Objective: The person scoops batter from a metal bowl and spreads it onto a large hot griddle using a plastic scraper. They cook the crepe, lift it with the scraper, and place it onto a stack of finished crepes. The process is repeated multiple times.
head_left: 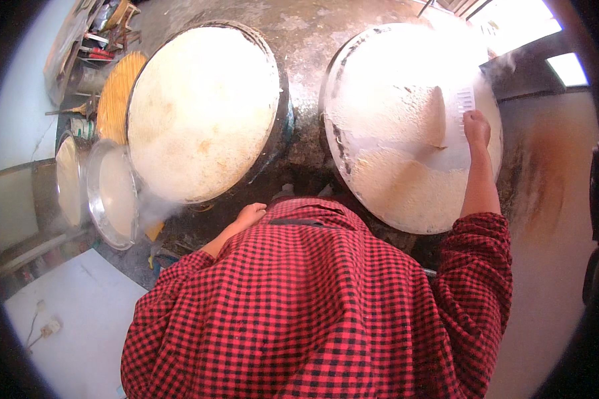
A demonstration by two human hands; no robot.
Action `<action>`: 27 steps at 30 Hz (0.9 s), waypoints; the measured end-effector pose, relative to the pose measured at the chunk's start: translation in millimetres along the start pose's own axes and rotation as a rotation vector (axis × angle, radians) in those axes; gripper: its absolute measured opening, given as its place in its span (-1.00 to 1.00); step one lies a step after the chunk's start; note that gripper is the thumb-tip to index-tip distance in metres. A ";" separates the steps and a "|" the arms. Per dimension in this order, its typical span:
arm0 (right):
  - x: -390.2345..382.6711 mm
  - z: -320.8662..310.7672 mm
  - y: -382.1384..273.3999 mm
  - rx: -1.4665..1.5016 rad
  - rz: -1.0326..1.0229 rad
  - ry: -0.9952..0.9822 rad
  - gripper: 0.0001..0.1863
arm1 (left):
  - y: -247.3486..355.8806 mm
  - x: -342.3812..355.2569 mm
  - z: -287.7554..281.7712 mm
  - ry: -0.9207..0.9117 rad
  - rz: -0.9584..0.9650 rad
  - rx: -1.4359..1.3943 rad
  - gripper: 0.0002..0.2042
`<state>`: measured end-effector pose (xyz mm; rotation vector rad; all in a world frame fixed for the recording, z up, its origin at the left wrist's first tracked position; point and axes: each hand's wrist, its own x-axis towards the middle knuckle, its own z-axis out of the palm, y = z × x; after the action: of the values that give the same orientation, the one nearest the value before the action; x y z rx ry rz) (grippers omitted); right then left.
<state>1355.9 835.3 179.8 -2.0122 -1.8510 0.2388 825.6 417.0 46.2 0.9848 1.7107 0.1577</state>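
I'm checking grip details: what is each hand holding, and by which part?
The right hand grips a pale flat scraper by its lower edge, over the right griddle. The left hand holds nothing visible.

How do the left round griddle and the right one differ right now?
The left griddle is covered edge to edge by a pale, flat sheet; the right griddle shows a bare wedge and a lifted fold. The right hand holds a white scraper over the right griddle; the left hand rests short of the left griddle. Both are large, round and dark-rimmed.
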 end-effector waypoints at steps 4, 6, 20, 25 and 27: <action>-28.0 15.2 -78.4 0.491 -0.009 -0.301 -0.86 | 17.3 6.8 -1.8 -0.022 0.038 0.158 -0.61; -60.1 45.1 -139.4 0.552 -0.109 -0.470 -0.83 | 31.1 7.9 -5.2 -0.019 0.097 0.191 -0.61; -6.6 16.0 14.4 0.297 0.198 -0.044 -0.76 | 61.7 3.1 -6.9 -0.056 0.029 0.185 -0.62; 0.7 12.1 57.4 0.222 0.263 0.023 -0.73 | 66.4 3.0 -7.1 -0.085 -0.064 -0.131 -0.64; 1.1 11.9 76.0 0.247 0.284 0.046 -0.73 | 69.2 3.5 -6.2 -0.112 -0.033 -0.080 -0.64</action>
<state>1421.1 834.7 139.0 -2.0780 -1.4246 0.4714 856.7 466.2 84.3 0.8895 1.6053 0.1461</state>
